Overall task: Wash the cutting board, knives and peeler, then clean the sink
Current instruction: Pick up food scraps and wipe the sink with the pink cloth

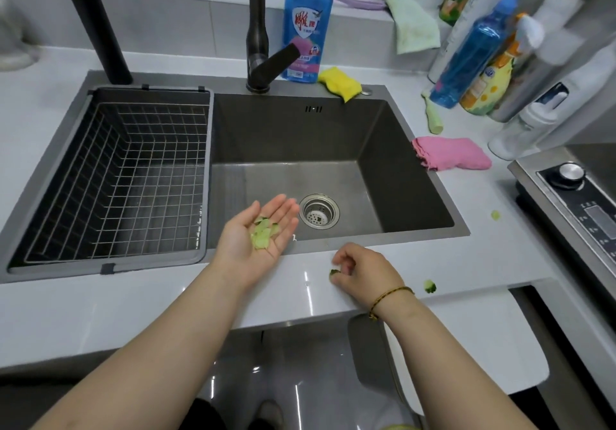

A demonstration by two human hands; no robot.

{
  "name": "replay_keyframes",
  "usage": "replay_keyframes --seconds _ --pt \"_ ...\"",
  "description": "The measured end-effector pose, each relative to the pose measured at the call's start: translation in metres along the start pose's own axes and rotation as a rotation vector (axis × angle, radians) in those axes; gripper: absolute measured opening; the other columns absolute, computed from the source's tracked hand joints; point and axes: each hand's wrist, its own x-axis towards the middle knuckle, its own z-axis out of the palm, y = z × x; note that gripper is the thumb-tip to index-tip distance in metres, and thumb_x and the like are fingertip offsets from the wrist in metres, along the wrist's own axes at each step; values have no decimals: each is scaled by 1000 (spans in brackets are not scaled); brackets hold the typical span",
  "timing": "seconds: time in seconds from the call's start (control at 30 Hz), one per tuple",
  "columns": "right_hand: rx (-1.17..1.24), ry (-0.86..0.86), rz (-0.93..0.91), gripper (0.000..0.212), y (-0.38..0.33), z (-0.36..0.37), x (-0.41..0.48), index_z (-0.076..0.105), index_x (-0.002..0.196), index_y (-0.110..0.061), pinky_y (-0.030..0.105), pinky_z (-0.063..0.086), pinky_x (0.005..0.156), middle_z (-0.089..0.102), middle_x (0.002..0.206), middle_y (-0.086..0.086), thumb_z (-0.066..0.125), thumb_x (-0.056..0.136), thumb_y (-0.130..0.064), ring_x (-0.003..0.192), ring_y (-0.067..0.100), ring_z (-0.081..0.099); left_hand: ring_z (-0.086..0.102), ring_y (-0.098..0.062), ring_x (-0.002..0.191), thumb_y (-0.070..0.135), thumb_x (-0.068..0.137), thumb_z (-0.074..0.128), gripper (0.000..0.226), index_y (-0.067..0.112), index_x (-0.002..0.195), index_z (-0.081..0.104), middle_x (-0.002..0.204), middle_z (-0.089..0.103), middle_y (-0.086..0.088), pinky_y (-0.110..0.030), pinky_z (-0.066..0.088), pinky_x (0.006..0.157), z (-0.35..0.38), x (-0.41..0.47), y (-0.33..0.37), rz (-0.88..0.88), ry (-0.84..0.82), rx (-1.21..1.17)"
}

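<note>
The dark steel sink [290, 136] lies ahead, with a round strainer [319, 211] in its floor. My left hand [256, 239] is held palm up over the sink's near edge, fingers straight, with several pale green vegetable scraps [263, 229] lying in the palm. My right hand [363, 271] rests on the white counter just in front of the sink and pinches a small dark green scrap [334, 273] at its fingertips. Two more green scraps lie on the counter, one [430, 286] right of my wrist and one [495, 215] near the stove. No cutting board, knife or peeler shows.
A wire drain basket [113, 176] fills the sink's left part. Black faucet [258, 29], blue detergent bottle [306, 26] and yellow sponge [340, 83] stand behind the sink. A pink cloth [450, 153], bottles [473, 56] and a stove [573, 189] are at the right.
</note>
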Motion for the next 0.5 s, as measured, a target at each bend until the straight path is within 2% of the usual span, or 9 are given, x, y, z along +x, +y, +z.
replay_keyframes --seconds 0.07,0.13,0.2,0.27,0.33,0.4,0.43,0.47,0.5 --pt "-55 -23 0 18 -3 -2 1 46 75 -27 24 43 82 49 71 -13 56 83 -14 83 15 49 70 -21 60 23 98 31 62 -2 58 72 69 71 -13 -28 57 55 1 0 -3 0 5 6" --pt "-103 -42 22 22 -8 -4 0 45 69 -27 27 45 85 62 89 -3 55 84 -13 92 19 55 70 -21 60 23 98 31 62 -2 58 72 69 71 -13 -28 57 54 2 1 -4 -6 4 12" --pt "-145 -48 36 27 -10 -5 -2 43 64 -27 28 46 85 65 102 2 54 84 -14 98 21 58 70 -22 61 22 98 31 62 -2 59 72 70 71 -13 -29 57 54 3 3 -4 -15 -8 13" --pt "-175 -38 30 13 -10 -5 -3 52 74 -23 28 45 84 64 104 2 53 85 -16 99 22 57 71 -22 62 22 98 31 61 -2 60 72 71 71 -14 -29 57 54 4 7 -4 -27 -12 19" --pt "-150 0 26 7 -10 -3 -6 56 80 -22 27 44 82 64 96 -2 54 85 -17 94 19 57 71 -23 62 23 98 31 61 -2 60 72 71 71 -13 -30 57 55 4 12 -6 -58 -17 29" --pt "-30 92 4 18 -11 0 -8 52 69 -26 23 42 75 57 74 -12 58 83 -16 73 5 53 70 -22 61 23 98 31 62 -2 59 72 69 71 -13 -30 57 55 6 17 -11 -100 -22 41" --pt "73 179 -24 18 -17 0 -8 55 68 -24 16 40 69 51 67 -16 61 82 -13 64 1 50 70 -22 60 23 99 30 63 -2 59 72 69 71 -13 -30 57 55 7 19 -15 -122 -24 44" --pt "173 282 -78 11 -24 1 -8 62 70 -16 8 35 62 52 64 -15 65 79 -10 61 0 49 70 -22 60 24 99 30 64 -2 58 71 69 70 -13 -30 56 55 9 22 -19 -143 -18 43" --pt "236 391 -133 4 -32 3 -6 66 73 -8 6 36 61 58 66 -9 68 75 -9 65 0 50 70 -23 60 24 99 29 64 -2 58 71 69 70 -14 -29 56 56 11 25 -24 -163 -12 43"
